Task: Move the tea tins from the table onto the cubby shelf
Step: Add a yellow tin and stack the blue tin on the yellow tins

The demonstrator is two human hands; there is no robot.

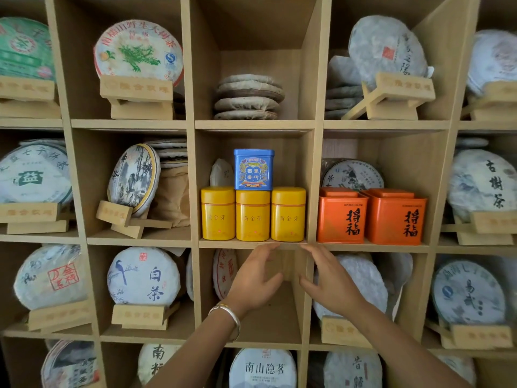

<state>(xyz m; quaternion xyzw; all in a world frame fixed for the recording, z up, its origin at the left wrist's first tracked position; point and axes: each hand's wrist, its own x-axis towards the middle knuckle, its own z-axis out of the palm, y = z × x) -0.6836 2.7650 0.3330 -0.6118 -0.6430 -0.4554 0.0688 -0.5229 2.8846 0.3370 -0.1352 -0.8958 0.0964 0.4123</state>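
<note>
The pale wooden cubby shelf (253,244) fills the whole view, and most of its compartments hold round paper-wrapped tea cakes, many of them on small wooden stands.

Both forearms rise from the bottom edge toward the middle compartment. The left hand (256,278) and the right hand (328,281) are in front of the compartment below the tins, just under the shelf board. The palms face each other with a gap between them. The fingers of both hands are spread and only loosely bent, and they hold nothing. The fingertips are close to the front edge of the board, but I cannot tell if they touch it. On the left wrist there is a silver metal bangle (228,317).

In the middle compartment three yellow rounded tea tins (253,215) stand upright in a row, side by side, at the front edge. One blue square tea tin (254,169) stands on top of them, over the left and middle ones. In the compartment to the right, two orange square tea tins (370,217) with black characters stand next to each other.
</note>
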